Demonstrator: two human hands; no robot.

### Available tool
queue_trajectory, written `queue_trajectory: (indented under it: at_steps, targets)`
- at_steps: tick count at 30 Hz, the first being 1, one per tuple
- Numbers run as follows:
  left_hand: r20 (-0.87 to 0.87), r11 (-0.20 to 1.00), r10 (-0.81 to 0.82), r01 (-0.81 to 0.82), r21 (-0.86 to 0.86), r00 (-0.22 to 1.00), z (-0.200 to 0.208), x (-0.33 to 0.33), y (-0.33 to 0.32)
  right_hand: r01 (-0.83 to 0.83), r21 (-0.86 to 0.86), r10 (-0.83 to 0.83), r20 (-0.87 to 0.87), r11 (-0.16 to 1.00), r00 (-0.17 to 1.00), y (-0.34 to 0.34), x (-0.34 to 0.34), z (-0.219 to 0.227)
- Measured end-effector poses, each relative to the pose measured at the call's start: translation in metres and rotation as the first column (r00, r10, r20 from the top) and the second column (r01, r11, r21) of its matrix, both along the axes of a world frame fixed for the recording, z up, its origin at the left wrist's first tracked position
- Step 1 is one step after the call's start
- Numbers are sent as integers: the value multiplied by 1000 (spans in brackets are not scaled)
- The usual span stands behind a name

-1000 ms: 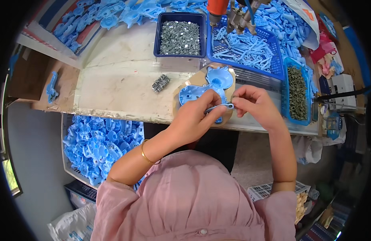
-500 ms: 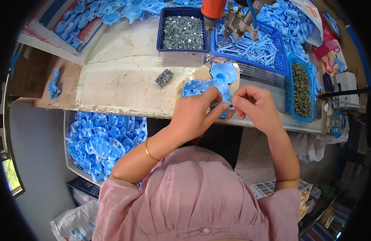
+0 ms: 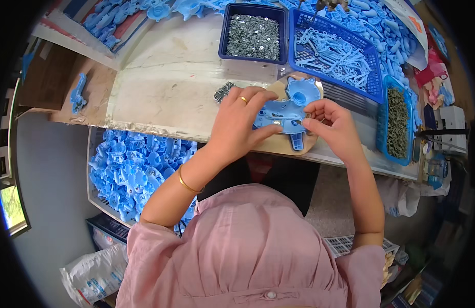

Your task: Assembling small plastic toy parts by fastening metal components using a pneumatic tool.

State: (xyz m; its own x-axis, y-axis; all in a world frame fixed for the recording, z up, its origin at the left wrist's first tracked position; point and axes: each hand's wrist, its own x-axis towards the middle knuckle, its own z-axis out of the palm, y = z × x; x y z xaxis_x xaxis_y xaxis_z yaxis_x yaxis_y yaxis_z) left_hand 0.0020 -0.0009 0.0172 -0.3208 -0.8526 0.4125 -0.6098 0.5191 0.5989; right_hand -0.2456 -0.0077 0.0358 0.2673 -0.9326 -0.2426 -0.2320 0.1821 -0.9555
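Head view: the left hand [image 3: 237, 120] has thumb and fingers spread at nine o'clock on the blue toy shell [image 3: 286, 109], perhaps to steady it. At three o'clock, the right hand [image 3: 335, 120] curls its fingers, thumb close to forefinger; whether they pinch anything, one cannot tell. The shell lies hollow side up on a brown board [image 3: 278, 145], likely so its inside stays reachable. Farther out, seemingly within reach for picking, sit a screw tray [image 3: 401, 160] at three, a washer tray [image 3: 258, 60] at eleven, and a basket [image 3: 376, 72] between one and two.
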Motion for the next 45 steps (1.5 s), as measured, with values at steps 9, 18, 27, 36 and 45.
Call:
queue_trajectory:
  at_steps: [9, 18, 27, 36, 45]
  targets:
    - [60, 1000, 6, -8, 25, 998, -16, 1, -9, 14, 49, -8, -133, 999, 991, -15, 9, -12]
    - [103, 999, 2, -6, 35, 995, -14, 0, -10, -223, 29, 220, -336, 974, 916, -26, 14, 14]
    - [190, 999, 38, -44, 25, 981, -12, -4, -11, -503, -297, 137, -740, 812, 658, -39, 15, 9]
    - [216, 998, 61, -62, 0, 974, -12, -2, -13, -390, -479, 41, -589, 786, 807, -32, 34, 10]
    - [144, 965, 210, -181, -192, 967, 6, 18, -94, 48, -997, -723, 73, -56, 687, -136, 129, 81]
